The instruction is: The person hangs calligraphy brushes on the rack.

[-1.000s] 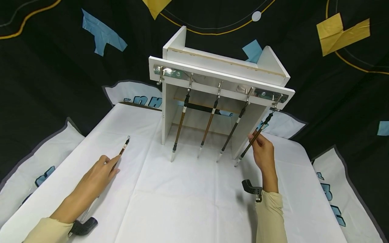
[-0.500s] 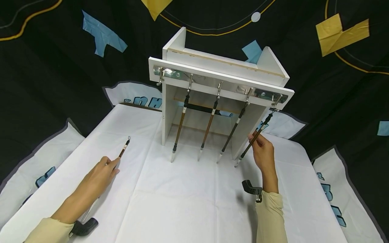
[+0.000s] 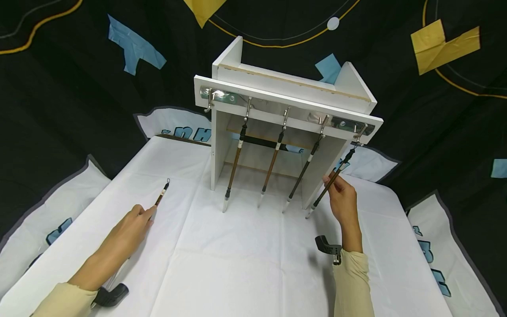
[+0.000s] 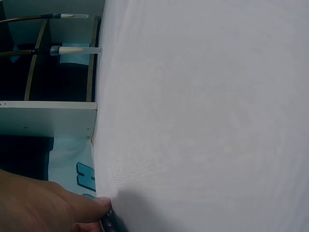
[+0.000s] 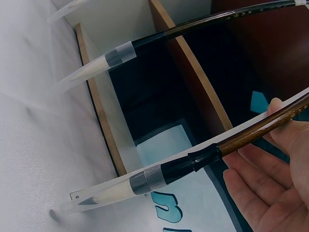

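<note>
White-clothed table [image 3: 245,264]; white rack [image 3: 222,145], loose brush [image 3: 161,195] on it

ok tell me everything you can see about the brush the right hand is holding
The brush is a slim calligraphy brush with a brown wooden shaft, a black section, a silver-grey ferrule and a pale pointed tip under a clear cap. It hangs tilted from the rightmost hook of the white rack, tip down near the white cloth. The right hand pinches its shaft midway between thumb and fingers.
</note>
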